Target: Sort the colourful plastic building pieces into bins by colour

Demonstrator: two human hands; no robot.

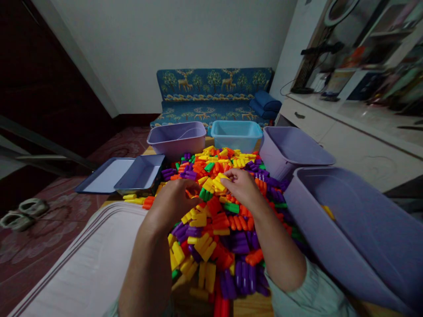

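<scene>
A broad heap of plastic toy blocks (239,242) in yellow, orange, red, purple and green covers the wooden table (253,307). Over the middle of the heap, my right hand (243,187) has its thumb and fingers closed on a yellow ridged block (220,181). To the left, my left hand (173,200) is bent over the pile, thumb and fingers apart. Orange blocks show beneath its fingers, and nothing is plainly gripped there. Between the two hands lies a green block (206,194).
Purple bins (176,136) stand at the back left and on the right (297,147), the nearest bin (330,246) holding a yellow piece. A light blue bin (236,132) is at the back. Left are a shallow tray (140,174) and white lids (99,259). A patterned sofa (214,94) stands beyond.
</scene>
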